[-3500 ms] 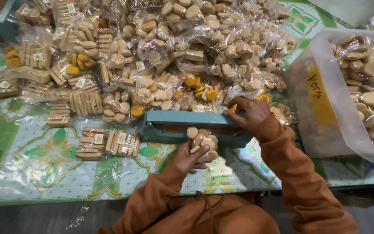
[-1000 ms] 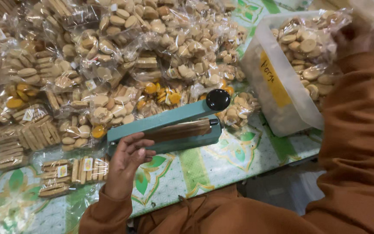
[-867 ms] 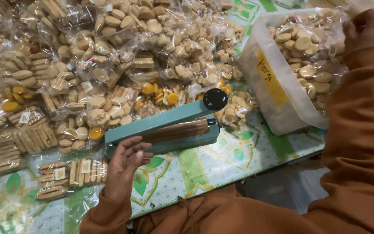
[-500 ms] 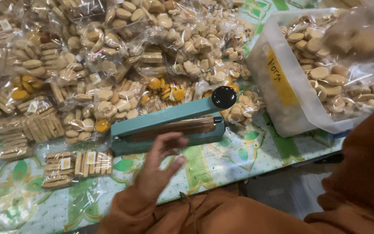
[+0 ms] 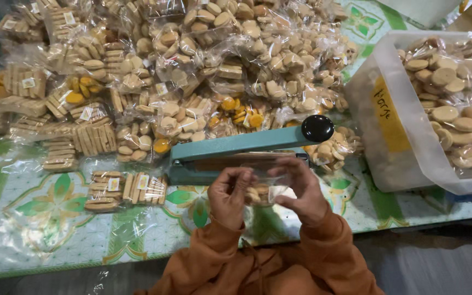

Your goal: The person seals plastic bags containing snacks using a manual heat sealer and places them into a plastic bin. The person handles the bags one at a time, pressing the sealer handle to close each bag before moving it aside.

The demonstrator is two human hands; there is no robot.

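green-and-white patterned cloth covers the counter [image 5: 55, 218], and most of it lies under heaps of clear packets of biscuits [image 5: 192, 82]. both hands meet just in front of the teal heat sealer [image 5: 236, 155], whose arm with its black knob [image 5: 317, 128] stands raised. the left hand [image 5: 230, 196] and right hand [image 5: 299, 191] each pinch one side of a small clear bag of biscuits [image 5: 263, 191], held level, probably so the open edge stays flat. a white tub of loose biscuits [image 5: 389, 120] sits to the right.
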